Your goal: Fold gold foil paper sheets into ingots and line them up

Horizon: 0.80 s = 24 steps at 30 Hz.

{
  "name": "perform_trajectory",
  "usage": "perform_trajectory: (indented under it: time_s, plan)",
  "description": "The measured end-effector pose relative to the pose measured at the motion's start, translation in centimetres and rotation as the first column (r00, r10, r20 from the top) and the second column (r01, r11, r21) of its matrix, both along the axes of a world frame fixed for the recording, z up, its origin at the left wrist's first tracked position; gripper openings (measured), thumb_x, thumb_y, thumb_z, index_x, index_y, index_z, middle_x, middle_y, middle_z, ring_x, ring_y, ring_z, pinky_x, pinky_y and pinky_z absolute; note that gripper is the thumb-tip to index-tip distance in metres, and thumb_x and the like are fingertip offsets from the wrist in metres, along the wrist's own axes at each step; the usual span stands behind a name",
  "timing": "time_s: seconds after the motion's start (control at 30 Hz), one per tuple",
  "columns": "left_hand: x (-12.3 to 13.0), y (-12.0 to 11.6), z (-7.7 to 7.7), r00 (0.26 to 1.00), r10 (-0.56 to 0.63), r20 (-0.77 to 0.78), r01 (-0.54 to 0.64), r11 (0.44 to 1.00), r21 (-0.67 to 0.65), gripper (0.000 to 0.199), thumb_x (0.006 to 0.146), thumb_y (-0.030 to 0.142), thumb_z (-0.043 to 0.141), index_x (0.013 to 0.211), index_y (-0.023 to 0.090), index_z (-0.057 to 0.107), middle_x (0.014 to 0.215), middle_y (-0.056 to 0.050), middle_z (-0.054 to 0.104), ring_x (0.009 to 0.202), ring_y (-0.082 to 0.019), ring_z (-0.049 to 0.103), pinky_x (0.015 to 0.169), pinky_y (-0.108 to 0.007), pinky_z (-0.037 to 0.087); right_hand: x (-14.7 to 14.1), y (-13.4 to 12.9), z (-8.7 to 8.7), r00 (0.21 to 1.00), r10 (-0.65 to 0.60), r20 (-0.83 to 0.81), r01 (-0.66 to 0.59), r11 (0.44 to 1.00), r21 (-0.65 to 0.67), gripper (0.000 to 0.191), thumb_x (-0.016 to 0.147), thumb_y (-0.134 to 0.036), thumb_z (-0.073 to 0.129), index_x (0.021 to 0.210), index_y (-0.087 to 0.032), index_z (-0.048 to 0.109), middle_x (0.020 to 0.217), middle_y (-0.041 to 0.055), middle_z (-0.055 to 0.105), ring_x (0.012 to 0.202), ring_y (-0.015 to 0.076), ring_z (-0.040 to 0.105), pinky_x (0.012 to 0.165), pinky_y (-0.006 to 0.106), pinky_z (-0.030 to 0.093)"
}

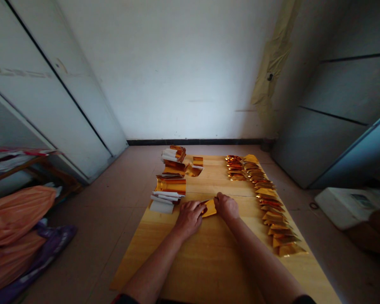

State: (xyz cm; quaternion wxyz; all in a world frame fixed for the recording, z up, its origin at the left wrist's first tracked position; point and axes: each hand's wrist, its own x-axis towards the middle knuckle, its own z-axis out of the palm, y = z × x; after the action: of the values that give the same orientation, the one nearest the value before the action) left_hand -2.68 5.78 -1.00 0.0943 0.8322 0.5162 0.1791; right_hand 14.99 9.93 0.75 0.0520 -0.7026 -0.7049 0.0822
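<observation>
A sheet of gold foil paper (210, 208) lies between my hands, low over the middle of the wooden table (202, 249). My left hand (189, 217) grips its left end, fingers bent over it. At the right end, my right hand (227, 207) pinches the paper's edge with curled fingers. Curled gold sheets with white backs (171, 185) are stacked beyond my left hand. Two loose gold pieces (197, 161) lie beside those stacks. Along the table's right side runs a long row of folded gold paper shapes (274, 211), overlapping one another.
A white wall (183, 76) with a dark skirting strip stands behind the table. Grey cabinets (60, 93) are at left. Orange and purple bags (19, 236) sit on the floor at left. A white box (342, 207) is at right, near a grey cabinet (329, 122).
</observation>
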Motion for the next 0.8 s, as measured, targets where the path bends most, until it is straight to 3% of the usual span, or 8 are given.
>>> perform_trajectory:
  time_s: [0.5,0.73,0.8]
  plan:
    - [0.2,-0.2,0.1,0.997,0.009,-0.075,-0.01,1.0,-0.014,0.047,0.083,0.016,0.045,0.128,0.027,0.049,0.127,-0.006,0.052,0.114,-0.023,0.046,0.099,-0.041,0.034,-0.4,0.2,0.5,0.999,-0.02,0.037,0.021,0.999,-0.035,0.026,0.093,-0.033,0.039,0.098,-0.019,0.06,0.089,0.0112,0.07,0.081,0.019,0.068,0.064,0.024,0.042]
    - [-0.1,0.4,1.6,0.989,-0.008,-0.148,0.004,1.0,-0.028,0.037,0.081,0.016,0.047,0.113,0.029,0.06,0.146,-0.004,0.036,0.119,-0.027,0.043,0.095,-0.048,0.034,-0.4,0.1,0.6,0.998,-0.051,0.047,0.051,0.999,-0.005,0.025,0.091,-0.033,0.039,0.096,-0.019,0.059,0.088,0.0103,0.068,0.079,0.0199,0.068,0.061,0.025,0.041]
    - [0.2,0.7,2.3,0.99,-0.025,-0.14,0.02,0.999,-0.034,0.027,0.084,0.022,0.046,0.102,0.029,0.065,0.144,-0.001,0.041,0.119,-0.027,0.043,0.094,-0.048,0.034,-0.2,0.0,0.7,0.996,-0.07,0.052,0.07,0.998,0.009,0.024,0.09,-0.035,0.041,0.095,-0.018,0.057,0.089,0.0104,0.067,0.077,0.0205,0.067,0.06,0.025,0.04]
